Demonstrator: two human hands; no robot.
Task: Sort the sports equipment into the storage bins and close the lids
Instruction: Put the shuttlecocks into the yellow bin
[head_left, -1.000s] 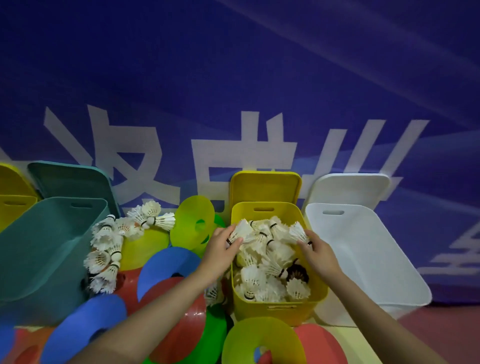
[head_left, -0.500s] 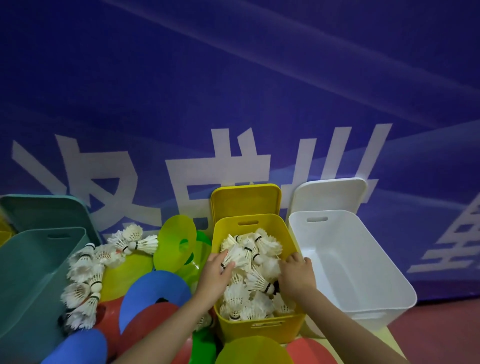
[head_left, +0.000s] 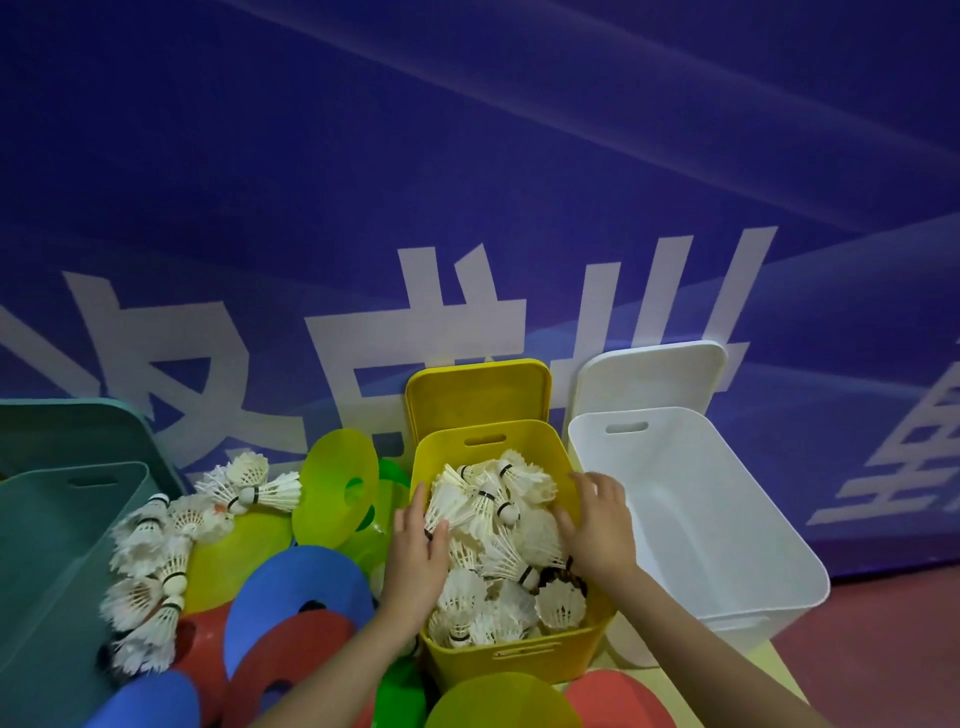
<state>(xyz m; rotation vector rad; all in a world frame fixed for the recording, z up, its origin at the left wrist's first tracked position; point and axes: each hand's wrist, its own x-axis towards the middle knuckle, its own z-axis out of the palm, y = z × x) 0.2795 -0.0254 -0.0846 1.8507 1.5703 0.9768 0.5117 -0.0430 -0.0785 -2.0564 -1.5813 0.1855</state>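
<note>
A yellow bin (head_left: 519, 662) in the middle is heaped with white shuttlecocks (head_left: 498, 530). Its yellow lid (head_left: 478, 395) leans on the wall behind it. My left hand (head_left: 418, 558) rests with straight fingers on the left side of the heap. My right hand (head_left: 597, 525) presses on the heap's right side by the bin's rim, fingers spread. More loose shuttlecocks (head_left: 156, 561) lie in a line left of the bin, on top of flat cones. An empty white bin (head_left: 727, 519) stands to the right, with its white lid (head_left: 649, 379) upright behind it.
A teal bin (head_left: 47, 571) and its lid (head_left: 78, 431) stand at the left. Blue (head_left: 291, 582), red (head_left: 291, 654) and yellow-green flat cones (head_left: 337, 483) lie scattered between the bins and in front. A blue banner wall closes the back.
Both hands have spread over the shuttlecock heap; the right hand has shifted toward the bin's right rim. The view has tilted slightly.
</note>
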